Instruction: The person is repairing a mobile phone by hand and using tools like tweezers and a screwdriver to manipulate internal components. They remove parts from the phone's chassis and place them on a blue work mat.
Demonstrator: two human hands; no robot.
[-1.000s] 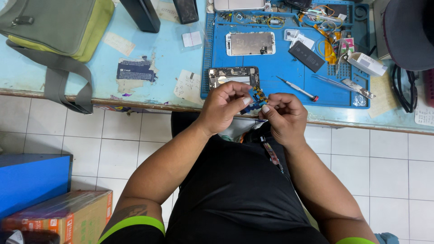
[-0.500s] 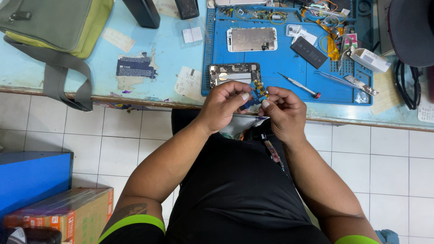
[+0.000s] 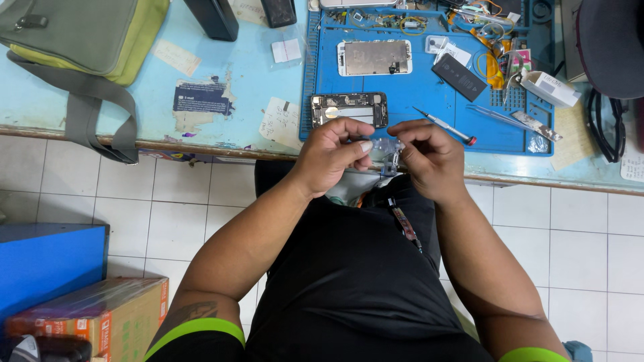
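Note:
My left hand and my right hand meet at the near edge of a blue work mat. Together they pinch a small clear plastic packet with a tiny part in it, fingers closed on either side. Just beyond my fingers lies an opened phone body with its insides showing. A silvery phone back plate rests farther up the mat. To the right of my right hand lies a screwdriver with a red end.
A black battery, tweezers, yellow flex cables and small parts crowd the mat's right side. A green shoulder bag sits on the light blue table. A blue box and a cardboard carton stand on the tiled floor.
My hands have shifted slightly right and my fingers have re-gripped the small clear packet. The view has drifted a little.

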